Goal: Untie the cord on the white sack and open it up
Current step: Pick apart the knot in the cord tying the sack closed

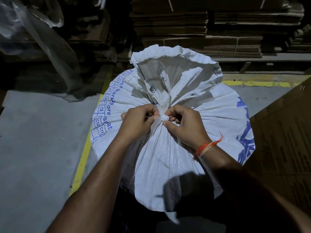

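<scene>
A large white woven sack [202, 118] with blue print stands in the middle of the view, its neck gathered tight and its mouth flaring open beyond the tie. A flat white cord [157, 123] is knotted around the neck. My left hand [138, 121] pinches the cord's loose strip just left of the knot. My right hand [186, 125] pinches the knot from the right with thumb and curled fingers. An orange thread band sits on my right wrist. A metal eyelet shows in the sack's flared top.
Stacks of flattened cardboard [218, 31] fill the shelves behind. A clear plastic sheet [42, 47] hangs at the upper left. A brown cardboard box [282, 140] stands close on the right. Yellow floor lines [82, 158] run on the grey floor at the left.
</scene>
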A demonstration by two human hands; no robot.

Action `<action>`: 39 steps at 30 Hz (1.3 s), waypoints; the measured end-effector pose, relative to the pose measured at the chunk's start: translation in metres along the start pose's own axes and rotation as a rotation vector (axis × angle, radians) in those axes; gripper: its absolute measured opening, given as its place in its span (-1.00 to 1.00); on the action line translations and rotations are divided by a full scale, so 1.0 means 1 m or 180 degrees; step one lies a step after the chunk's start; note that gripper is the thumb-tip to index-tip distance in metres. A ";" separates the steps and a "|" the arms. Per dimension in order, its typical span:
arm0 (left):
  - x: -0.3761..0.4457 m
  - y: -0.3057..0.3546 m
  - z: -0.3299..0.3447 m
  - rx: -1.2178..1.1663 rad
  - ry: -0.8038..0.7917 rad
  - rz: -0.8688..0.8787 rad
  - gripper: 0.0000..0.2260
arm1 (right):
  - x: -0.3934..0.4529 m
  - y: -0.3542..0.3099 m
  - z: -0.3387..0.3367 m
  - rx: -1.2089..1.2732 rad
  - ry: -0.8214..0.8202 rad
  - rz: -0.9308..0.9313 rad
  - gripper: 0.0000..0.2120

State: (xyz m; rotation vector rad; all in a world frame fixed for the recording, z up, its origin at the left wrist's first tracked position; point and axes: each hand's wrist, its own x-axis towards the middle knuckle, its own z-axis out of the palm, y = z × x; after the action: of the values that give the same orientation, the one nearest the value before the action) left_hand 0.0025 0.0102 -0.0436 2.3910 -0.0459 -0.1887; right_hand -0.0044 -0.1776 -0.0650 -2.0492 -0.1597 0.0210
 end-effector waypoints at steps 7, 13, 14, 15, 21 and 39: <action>0.001 -0.001 0.006 -0.0016 0.0044 -0.0041 -0.86 | -0.001 0.000 0.001 -0.0107 0.0082 -0.0022 -0.85; 0.003 -0.004 0.010 0.0078 0.0130 -0.0095 -0.95 | -0.002 0.003 0.002 -0.0140 0.0070 0.0011 -0.84; 0.002 -0.003 0.011 0.0116 0.0138 -0.0108 -0.95 | -0.002 0.003 0.003 -0.0135 0.0066 0.0033 -0.84; 0.002 -0.002 0.011 0.0135 0.0137 -0.0111 -0.95 | -0.002 0.003 0.003 -0.0130 0.0063 0.0048 -0.84; 0.001 0.001 0.014 0.0143 0.0110 -0.0131 -0.94 | -0.002 0.005 0.005 -0.0176 0.0079 0.0049 -0.84; -0.001 0.002 0.011 -0.0128 0.0104 -0.0195 -0.93 | -0.007 -0.004 -0.002 -0.0177 0.0061 -0.0067 -0.85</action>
State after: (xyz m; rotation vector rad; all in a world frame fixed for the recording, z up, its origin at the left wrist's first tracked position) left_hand 0.0000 0.0010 -0.0500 2.3565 0.0462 -0.1775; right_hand -0.0113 -0.1786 -0.0613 -2.1024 -0.1716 -0.0164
